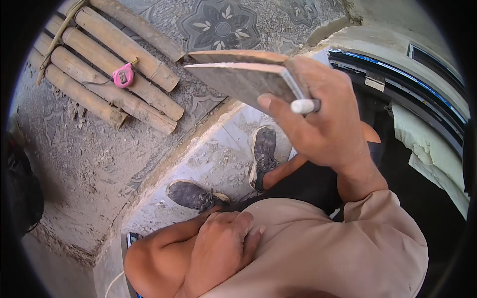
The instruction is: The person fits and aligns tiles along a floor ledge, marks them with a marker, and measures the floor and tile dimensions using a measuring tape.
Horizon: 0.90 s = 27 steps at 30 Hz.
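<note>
The right hand [332, 110] grips, raised beyond the shirt [328, 248]; the left hand [218, 243], fingers bent, lies beside the shirt.

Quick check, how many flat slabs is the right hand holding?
2 visible, both in the right hand: the upper slab, showing an orange-brown edge, and the lower slab, with its grey face showing. Any others between them would be hidden.

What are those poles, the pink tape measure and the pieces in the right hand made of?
Poles: bamboo by the look, dull and dusty, with joints along them.
Tape measure: probably plastic, smooth pink case.
Pieces: perhaps fired clay tile, with rough pinkish edges and dull grey faces.
</note>
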Motion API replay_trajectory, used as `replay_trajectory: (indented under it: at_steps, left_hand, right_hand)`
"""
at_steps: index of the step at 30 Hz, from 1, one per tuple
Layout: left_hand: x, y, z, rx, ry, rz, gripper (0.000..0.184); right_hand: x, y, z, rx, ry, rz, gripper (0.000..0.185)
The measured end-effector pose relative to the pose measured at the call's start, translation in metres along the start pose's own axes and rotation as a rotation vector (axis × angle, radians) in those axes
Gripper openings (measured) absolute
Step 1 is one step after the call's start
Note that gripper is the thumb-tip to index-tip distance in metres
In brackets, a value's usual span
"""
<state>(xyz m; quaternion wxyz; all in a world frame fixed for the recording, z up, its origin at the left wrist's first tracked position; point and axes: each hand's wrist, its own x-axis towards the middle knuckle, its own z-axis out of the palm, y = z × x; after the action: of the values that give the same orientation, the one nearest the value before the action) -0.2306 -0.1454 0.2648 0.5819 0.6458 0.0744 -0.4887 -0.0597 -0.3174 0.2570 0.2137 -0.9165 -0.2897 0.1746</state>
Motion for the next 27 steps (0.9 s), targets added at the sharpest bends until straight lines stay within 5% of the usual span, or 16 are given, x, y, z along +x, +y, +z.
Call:
replay_trajectory:
  at_steps: [1,5,8,18,27]
  left_hand:
    - [-0.002,-0.015,0.007,-0.088,0.105,0.105,0.022]
    - [-0.001,-0.021,-0.009,-0.024,-0.032,0.168,0.015]
    - [0.001,-0.017,-0.007,0.050,-0.098,0.204,0.014]
    - [-0.016,-0.009,0.024,0.156,0.057,0.308,0.018]
    - [-0.032,-0.005,0.070,0.264,0.211,0.310,0.022]
  right_hand:
    - [0.002,0.005,-0.002,0.043,-0.008,0.094,0.022]
    - [0.009,-0.003,-0.002,0.337,0.027,0.413,0.022]
    - [0.009,-0.001,-0.004,0.260,0.034,0.465,0.022]
    - [0.009,0.010,-0.005,0.340,0.017,0.393,0.026]
    - [-0.005,0.019,-0.007,0.108,0.037,0.297,0.031]
